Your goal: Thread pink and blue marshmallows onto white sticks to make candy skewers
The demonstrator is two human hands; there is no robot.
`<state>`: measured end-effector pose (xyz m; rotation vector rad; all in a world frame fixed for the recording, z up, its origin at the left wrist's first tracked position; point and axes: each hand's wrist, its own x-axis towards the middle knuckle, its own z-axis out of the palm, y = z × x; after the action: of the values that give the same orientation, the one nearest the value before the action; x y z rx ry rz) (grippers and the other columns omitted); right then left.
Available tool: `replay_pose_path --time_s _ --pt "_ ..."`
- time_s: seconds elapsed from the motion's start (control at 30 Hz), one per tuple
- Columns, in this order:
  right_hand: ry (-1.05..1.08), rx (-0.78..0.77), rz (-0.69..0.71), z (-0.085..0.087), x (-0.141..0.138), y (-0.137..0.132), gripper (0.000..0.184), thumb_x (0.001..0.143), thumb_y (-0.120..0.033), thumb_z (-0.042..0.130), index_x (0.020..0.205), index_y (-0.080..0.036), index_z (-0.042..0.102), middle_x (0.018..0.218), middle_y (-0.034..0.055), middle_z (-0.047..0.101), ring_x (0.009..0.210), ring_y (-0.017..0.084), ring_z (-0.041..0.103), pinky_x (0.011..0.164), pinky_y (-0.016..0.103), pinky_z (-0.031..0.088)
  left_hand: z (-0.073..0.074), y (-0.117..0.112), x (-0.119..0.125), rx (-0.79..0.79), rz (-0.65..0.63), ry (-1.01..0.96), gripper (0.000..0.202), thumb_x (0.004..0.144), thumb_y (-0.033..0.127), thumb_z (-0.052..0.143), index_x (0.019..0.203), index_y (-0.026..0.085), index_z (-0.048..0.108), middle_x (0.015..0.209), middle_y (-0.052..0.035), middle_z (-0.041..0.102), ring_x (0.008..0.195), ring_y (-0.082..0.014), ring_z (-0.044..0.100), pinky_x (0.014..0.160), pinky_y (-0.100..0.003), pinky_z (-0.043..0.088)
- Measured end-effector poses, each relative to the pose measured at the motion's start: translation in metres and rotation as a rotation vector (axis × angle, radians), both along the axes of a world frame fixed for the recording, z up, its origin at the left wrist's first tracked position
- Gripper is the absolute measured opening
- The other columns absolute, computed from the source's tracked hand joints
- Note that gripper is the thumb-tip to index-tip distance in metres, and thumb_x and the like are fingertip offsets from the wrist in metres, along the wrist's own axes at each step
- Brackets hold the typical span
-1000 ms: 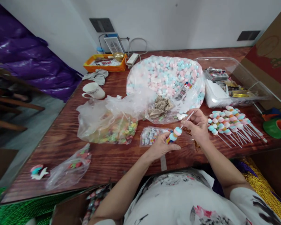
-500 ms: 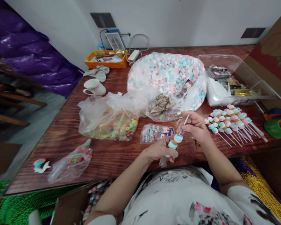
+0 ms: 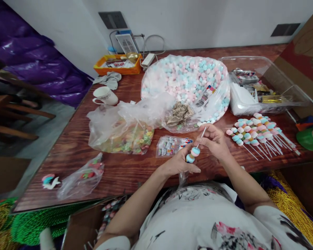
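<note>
My right hand (image 3: pixel 214 143) pinches the white stick of a marshmallow skewer (image 3: pixel 193 154) that carries pink and blue pieces. My left hand (image 3: pixel 179 164) is closed around the skewer's candy end, with a thin clear wrapper (image 3: pixel 183 177) hanging below its fingers. Both hands meet over the near edge of the wooden table (image 3: pixel 120 173). A small packet of printed stickers (image 3: pixel 170 146) lies just behind them.
A big open bag of pink, blue and white marshmallows (image 3: pixel 185 78) fills the table's middle. Finished skewers (image 3: pixel 255 133) lie at the right. A bag of coloured candy (image 3: pixel 125 137), a white cup (image 3: pixel 104 96), a clear tray (image 3: pixel 261 86) and green tape (image 3: pixel 311 138) stand around.
The hands with the skewer have dropped slightly toward me and the table edge; a clear wrapper now hangs under my left hand. The camera has tilted a little.
</note>
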<state>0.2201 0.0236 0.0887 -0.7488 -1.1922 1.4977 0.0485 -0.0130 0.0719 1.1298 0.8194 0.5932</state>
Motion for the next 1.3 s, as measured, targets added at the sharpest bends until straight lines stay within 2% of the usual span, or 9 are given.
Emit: replay_pose_path --time_s 0.17,0.4,0.53,0.6,0.7,0.83,1.0,1.17,1.3 --pt "0.025 0.018 0.155 0.0 -0.002 0.0 0.028 0.078 -0.028 0.069 0.101 -0.021 0.054 0.066 -0.0031 0.069 0.052 0.009 0.059 0.048 0.018 0.045 -0.004 0.004 0.0 -0.154 -0.132 -0.071 0.084 0.06 0.022 0.085 0.13 0.022 0.038 0.064 0.0099 0.05 0.048 -0.0081 0.052 0.047 -0.019 0.042" --pt "0.176 -0.055 -0.204 -0.002 -0.003 0.004 0.027 0.073 -0.025 0.074 0.089 -0.021 0.052 0.062 -0.0036 0.07 0.043 0.008 0.055 0.043 0.017 0.043 -0.009 0.007 -0.019 -0.132 -0.016 -0.157 0.12 0.048 0.016 0.091 0.146 0.032 0.022 0.099 -0.0009 0.063 0.084 -0.0152 0.063 0.075 -0.026 0.049" --pt "0.163 -0.055 -0.272 -0.001 0.0 0.007 0.028 0.069 -0.022 0.077 0.079 -0.021 0.051 0.061 -0.0039 0.069 0.041 0.007 0.055 0.041 0.017 0.042 -0.014 -0.004 -0.027 -0.186 -0.144 -0.062 0.068 0.057 0.027 0.087 0.116 0.017 0.054 0.085 -0.0024 0.065 0.075 -0.0147 0.063 0.069 -0.026 0.048" --pt "0.132 -0.038 -0.292 -0.003 -0.001 0.007 0.029 0.068 -0.021 0.078 0.077 -0.021 0.05 0.057 -0.0061 0.066 0.041 0.008 0.055 0.04 0.016 0.041 -0.016 -0.01 -0.025 -0.225 -0.138 -0.025 0.047 0.066 0.036 0.081 0.1 0.014 0.058 0.073 0.0001 0.062 0.066 -0.0122 0.061 0.065 -0.025 0.048" --pt "0.081 -0.003 -0.325 -0.006 -0.003 0.008 0.031 0.067 -0.023 0.079 0.076 -0.021 0.05 0.054 -0.0084 0.062 0.042 0.008 0.055 0.038 0.016 0.037 -0.019 -0.015 -0.02 -0.221 -0.129 0.026 0.04 0.07 0.042 0.077 0.087 0.014 0.055 0.066 0.0031 0.058 0.057 -0.0094 0.056 0.06 -0.024 0.047" --pt "-0.017 0.038 -0.329 -0.006 -0.003 0.007 0.031 0.067 -0.023 0.08 0.073 -0.021 0.05 0.054 -0.0075 0.062 0.042 0.006 0.052 0.039 0.016 0.035 -0.018 -0.012 -0.013 0.0 -0.22 0.136 0.035 0.075 0.041 0.071 0.071 0.016 0.047 0.059 0.0067 0.046 0.053 -0.0064 0.042 0.054 -0.019 0.036" --pt "-0.046 0.019 -0.296 0.0 0.002 0.009 0.028 0.072 -0.027 0.076 0.074 -0.021 0.049 0.057 -0.0061 0.065 0.04 0.006 0.048 0.039 0.017 0.035 -0.012 -0.007 -0.01 0.26 -0.17 0.261 0.025 0.074 0.032 0.071 0.076 0.016 0.052 0.072 0.0046 0.05 0.069 -0.0102 0.046 0.065 -0.021 0.038" --pt "0.061 0.025 -0.123 0.003 0.004 0.01 0.026 0.074 -0.027 0.075 0.079 -0.021 0.05 0.061 -0.0035 0.069 0.041 0.007 0.051 0.039 0.018 0.035 -0.013 -0.008 -0.01 -0.048 -0.174 0.06 0.036 0.07 0.037 0.077 0.078 0.016 0.048 0.064 0.0062 0.05 0.059 -0.0091 0.053 0.06 -0.022 0.04" --pt "0.111 0.041 -0.079 -0.003 0.009 0.01 0.024 0.075 -0.024 0.074 0.079 -0.021 0.05 0.064 -0.0017 0.071 0.045 0.009 0.054 0.04 0.019 0.036 -0.016 -0.009 -0.014 -0.232 -0.09 -0.121 0.051 0.067 0.037 0.081 0.103 0.017 0.049 0.066 0.0057 0.054 0.059 -0.0135 0.064 0.059 -0.024 0.047"
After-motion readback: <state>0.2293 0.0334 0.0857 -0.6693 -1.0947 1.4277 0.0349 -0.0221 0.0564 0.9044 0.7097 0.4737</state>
